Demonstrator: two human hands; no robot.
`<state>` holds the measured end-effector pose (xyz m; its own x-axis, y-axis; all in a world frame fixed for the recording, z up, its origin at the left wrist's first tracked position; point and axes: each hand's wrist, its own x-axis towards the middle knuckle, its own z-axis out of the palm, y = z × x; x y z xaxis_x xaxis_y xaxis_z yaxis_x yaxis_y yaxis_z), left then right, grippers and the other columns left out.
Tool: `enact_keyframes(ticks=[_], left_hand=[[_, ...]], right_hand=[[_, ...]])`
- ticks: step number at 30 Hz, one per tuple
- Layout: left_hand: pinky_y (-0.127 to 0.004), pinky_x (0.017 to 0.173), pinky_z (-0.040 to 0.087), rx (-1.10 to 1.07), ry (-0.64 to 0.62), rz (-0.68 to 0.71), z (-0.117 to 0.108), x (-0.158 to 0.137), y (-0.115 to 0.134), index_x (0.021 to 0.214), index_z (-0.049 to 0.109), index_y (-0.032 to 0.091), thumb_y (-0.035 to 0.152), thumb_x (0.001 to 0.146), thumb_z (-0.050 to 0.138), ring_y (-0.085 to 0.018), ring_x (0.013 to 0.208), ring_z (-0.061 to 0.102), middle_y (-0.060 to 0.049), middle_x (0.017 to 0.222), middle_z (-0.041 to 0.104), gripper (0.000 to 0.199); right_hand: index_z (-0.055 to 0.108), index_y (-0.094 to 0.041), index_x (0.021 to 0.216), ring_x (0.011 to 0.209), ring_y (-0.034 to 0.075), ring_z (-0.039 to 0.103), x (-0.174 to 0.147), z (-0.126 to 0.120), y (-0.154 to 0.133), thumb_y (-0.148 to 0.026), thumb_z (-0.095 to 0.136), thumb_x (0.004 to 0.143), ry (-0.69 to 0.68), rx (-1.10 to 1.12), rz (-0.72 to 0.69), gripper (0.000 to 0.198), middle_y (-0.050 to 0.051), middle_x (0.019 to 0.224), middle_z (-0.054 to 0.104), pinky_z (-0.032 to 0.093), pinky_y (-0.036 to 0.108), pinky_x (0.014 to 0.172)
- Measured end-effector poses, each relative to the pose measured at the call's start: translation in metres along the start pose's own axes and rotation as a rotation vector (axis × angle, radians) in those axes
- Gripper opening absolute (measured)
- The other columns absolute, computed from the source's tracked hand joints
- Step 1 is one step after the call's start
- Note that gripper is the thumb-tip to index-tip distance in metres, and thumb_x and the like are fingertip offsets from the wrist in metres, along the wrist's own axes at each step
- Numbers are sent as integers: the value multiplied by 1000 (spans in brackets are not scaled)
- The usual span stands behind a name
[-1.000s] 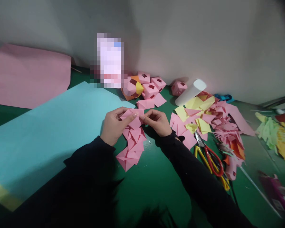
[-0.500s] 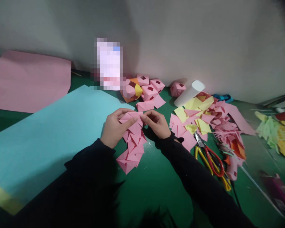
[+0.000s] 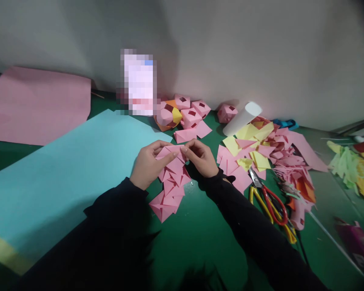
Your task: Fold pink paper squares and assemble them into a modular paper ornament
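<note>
Between my two hands is a folded piece of pink paper (image 3: 172,158), its creases showing. My left hand (image 3: 148,165) is closed on its left side, the thumb lying over the front. The thumb and fingertips of my right hand (image 3: 202,158) pinch its upper right corner. Just below, a pile of folded pink paper pieces (image 3: 167,204) lies on the green table (image 3: 200,234). Behind my hands sit several pink folded paper shapes (image 3: 191,117) with dark square openings, and one orange and yellow shape (image 3: 176,116) among them.
To the left lie a large light-blue sheet (image 3: 87,161) and a pink sheet (image 3: 48,105). A white roll (image 3: 242,118), yellow and pink paper scraps (image 3: 261,159), red-handled scissors (image 3: 274,204) and a pink glue gun (image 3: 297,214) are at right. A blurred-out bright screen (image 3: 141,81) stands against the wall.
The held pink paper has shifted slightly right and tilted a little. Both hands keep their hold, with only small finger movements.
</note>
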<state>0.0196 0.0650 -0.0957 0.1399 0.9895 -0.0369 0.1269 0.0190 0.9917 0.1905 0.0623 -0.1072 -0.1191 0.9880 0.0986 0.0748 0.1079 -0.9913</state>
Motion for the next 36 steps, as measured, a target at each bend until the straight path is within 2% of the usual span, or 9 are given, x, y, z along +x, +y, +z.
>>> enact_keyframes(ticks=[7,10,15,18,22,27,32,36], left_hand=[[-30,77,54,9,-32,-27,0,0,3,89,68,20,35,72,76,-19,82,68,-3,89,74,24],[-30,79,54,6,0,-1,-1,0,1,89,68,19,36,72,76,-19,84,68,-3,90,74,24],[-29,70,54,-36,49,-27,-1,0,-1,91,68,18,38,72,76,-19,77,68,-3,85,74,29],[-29,71,55,-48,55,-42,0,-1,0,91,68,17,37,72,76,-19,78,69,-3,86,74,29],[-29,70,55,-77,67,-53,1,-1,0,91,68,18,35,72,77,-18,77,69,-3,86,74,28],[-26,63,55,-101,131,-61,1,0,0,91,68,18,32,71,78,-16,71,67,-2,81,73,27],[-26,57,55,-161,111,-94,1,-1,1,95,67,18,31,71,78,-16,64,66,-2,79,73,30],[-25,56,54,-163,144,-64,1,-1,1,95,68,17,31,71,78,-15,64,65,-2,79,72,30]], right_hand=[[53,-21,73,56,11,50,0,1,-2,-53,59,87,10,-89,-30,35,-4,62,52,44,26,58],[54,-21,74,55,10,50,0,1,-1,-54,58,87,13,-84,-25,36,-4,62,52,44,26,59],[53,-19,70,55,10,48,0,0,2,-56,58,86,-65,-93,15,41,-4,59,51,43,24,57],[54,-18,72,56,10,47,-1,-1,4,-54,59,86,-82,-156,-8,39,-3,62,53,41,24,56],[54,-19,74,56,10,51,-2,0,5,-52,58,88,-58,-167,1,36,-3,61,55,41,24,57],[57,-18,72,59,11,57,-2,0,3,-51,60,87,-119,-135,36,36,-2,64,61,45,24,59],[55,-18,69,55,10,57,-3,-1,1,-48,59,88,-117,-204,16,36,-2,60,61,44,23,58],[56,-19,71,58,11,61,-3,0,1,-50,62,86,-139,-104,59,35,-2,63,62,46,24,60]])
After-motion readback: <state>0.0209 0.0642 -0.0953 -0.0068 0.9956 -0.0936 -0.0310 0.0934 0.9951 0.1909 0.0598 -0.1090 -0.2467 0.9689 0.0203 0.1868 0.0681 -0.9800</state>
